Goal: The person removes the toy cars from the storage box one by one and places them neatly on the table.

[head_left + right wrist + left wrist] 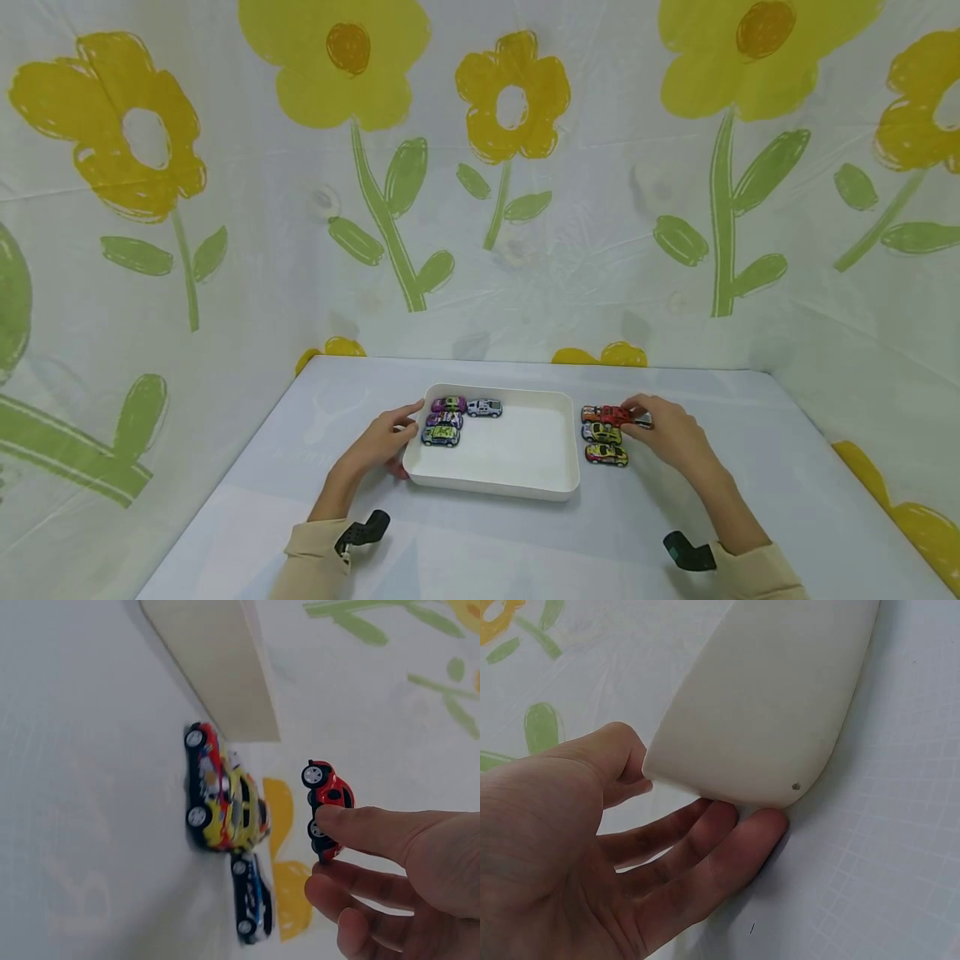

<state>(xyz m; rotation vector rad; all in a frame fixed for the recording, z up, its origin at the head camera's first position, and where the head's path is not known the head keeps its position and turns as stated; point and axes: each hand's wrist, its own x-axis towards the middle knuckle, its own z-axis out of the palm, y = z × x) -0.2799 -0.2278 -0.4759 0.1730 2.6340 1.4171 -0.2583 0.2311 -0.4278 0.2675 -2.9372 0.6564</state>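
Observation:
My right hand point(675, 433) pinches a red toy car point(334, 799) between thumb and fingers, holding it above the other cars to the right of the tray. My left hand point(378, 437) grips the left end of a white rectangular tray point(517, 454), its fingertips against the outer wall and rim. Inside the tray, at the left, sit a purple-and-green car point(448, 404), a purple-and-white car point(445, 419), a green car point(440, 436) and a silver car point(484, 407). Under the right hand is a white-and-blue car point(253, 900), partly hidden in the head view.
Right of the tray stand an orange car point(590, 413), a yellow-and-blue car point(600, 433) and a yellow-and-red car point(606, 454), close together. All rest on a pale table point(495, 550). A flower-printed curtain point(600, 250) rises behind it and at both sides.

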